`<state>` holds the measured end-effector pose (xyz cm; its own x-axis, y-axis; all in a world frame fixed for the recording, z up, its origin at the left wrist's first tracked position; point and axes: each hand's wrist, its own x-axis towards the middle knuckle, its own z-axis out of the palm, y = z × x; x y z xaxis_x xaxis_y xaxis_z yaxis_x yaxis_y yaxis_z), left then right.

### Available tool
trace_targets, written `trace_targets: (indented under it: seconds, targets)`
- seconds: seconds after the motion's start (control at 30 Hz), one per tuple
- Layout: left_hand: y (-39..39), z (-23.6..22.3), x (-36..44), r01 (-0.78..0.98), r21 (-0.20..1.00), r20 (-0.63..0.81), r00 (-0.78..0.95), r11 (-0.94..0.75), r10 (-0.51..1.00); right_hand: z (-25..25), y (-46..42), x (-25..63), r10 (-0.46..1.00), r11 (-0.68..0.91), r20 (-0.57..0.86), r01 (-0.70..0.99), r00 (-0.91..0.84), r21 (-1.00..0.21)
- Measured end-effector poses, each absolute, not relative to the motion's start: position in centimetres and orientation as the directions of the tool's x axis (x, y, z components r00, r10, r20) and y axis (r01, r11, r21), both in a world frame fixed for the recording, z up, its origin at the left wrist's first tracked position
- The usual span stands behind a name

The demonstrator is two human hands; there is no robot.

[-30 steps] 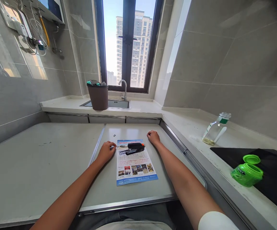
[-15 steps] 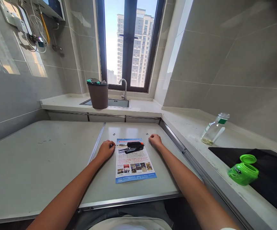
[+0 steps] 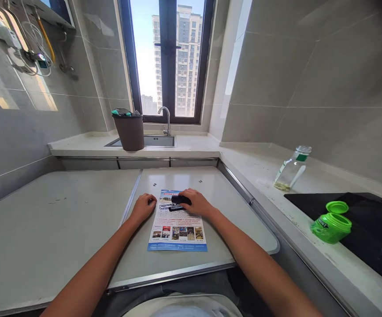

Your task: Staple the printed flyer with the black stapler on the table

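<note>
A black stapler [image 3: 179,200] lies on its side across the upper part of a printed leaflet [image 3: 177,240], which is flat on the white panel. My right hand [image 3: 193,201] reaches over the leaflet's right edge, fingers closed round the stapler's right end and hiding it. Just left of the leaflet, my left hand [image 3: 145,206] rests on the panel with its fingers curled in and nothing visible in them.
A brown bin [image 3: 129,132] stands beside the sink [image 3: 159,141] and tap [image 3: 168,119] at the back. On the right counter are a clear glass bottle [image 3: 290,171], an open green tub [image 3: 332,225] and a black bag [image 3: 365,246]. Small dark bits [image 3: 200,181] lie on the panel [image 3: 78,233].
My right hand has moved left from beside the leaflet onto the stapler and closed on it. The leaflet has turned slightly. My left hand stays beside it, and the view has shifted a little.
</note>
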<state>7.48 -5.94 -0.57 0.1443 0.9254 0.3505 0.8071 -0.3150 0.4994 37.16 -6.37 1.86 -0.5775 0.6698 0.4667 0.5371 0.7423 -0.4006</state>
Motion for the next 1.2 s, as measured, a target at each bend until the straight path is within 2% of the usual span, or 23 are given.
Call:
trace_targets:
  seconds: [0.17,0.43,0.53,0.63,0.83,1.0,1.07,1.1,1.13,1.2]
  targets:
    - [-5.8,-0.9,7.3,0.821,0.483,0.342,0.144,-0.305,0.929,1.6,-6.1,38.2,0.679,0.727,0.462,0.438,-0.570,-0.528]
    - [-4.6,-0.4,7.1,0.857,0.440,0.278,0.153,-0.268,0.948,0.8,-5.2,39.6,0.746,0.642,0.419,0.392,-0.517,-0.659]
    - [-2.8,0.6,6.8,0.886,0.402,0.266,0.129,-0.231,0.955,0.4,-4.9,39.9,0.758,0.627,0.410,0.395,-0.508,-0.671]
    - [-0.5,1.5,6.9,0.903,0.365,0.317,0.109,-0.227,0.942,0.3,-4.8,39.9,0.755,0.633,0.420,0.391,-0.504,-0.668]
    - [1.6,1.0,7.7,0.888,0.306,0.350,0.229,-0.342,0.908,0.1,-4.6,39.9,0.747,0.637,0.427,0.366,-0.509,-0.678]
    - [-0.1,0.1,7.3,0.891,0.279,0.343,0.255,-0.357,0.904,0.0,-4.5,39.9,0.755,0.631,0.422,0.382,-0.502,-0.675]
    - [-1.4,0.1,7.3,0.881,0.320,0.358,0.228,-0.349,0.905,0.0,-4.5,39.9,0.757,0.629,0.416,0.387,-0.504,-0.675]
    - [-2.0,0.2,7.5,0.858,0.386,0.368,0.193,-0.338,0.910,0.0,-4.5,39.9,0.756,0.630,0.417,0.388,-0.505,-0.673]
    - [-2.8,0.4,7.7,0.812,0.489,0.375,0.133,-0.318,0.917,0.0,-4.5,39.9,0.755,0.632,0.419,0.391,-0.505,-0.669]
    - [-4.2,0.7,8.4,0.612,0.745,0.314,0.028,-0.265,0.949,-0.1,-4.4,39.9,0.752,0.637,0.420,0.399,-0.507,-0.659]
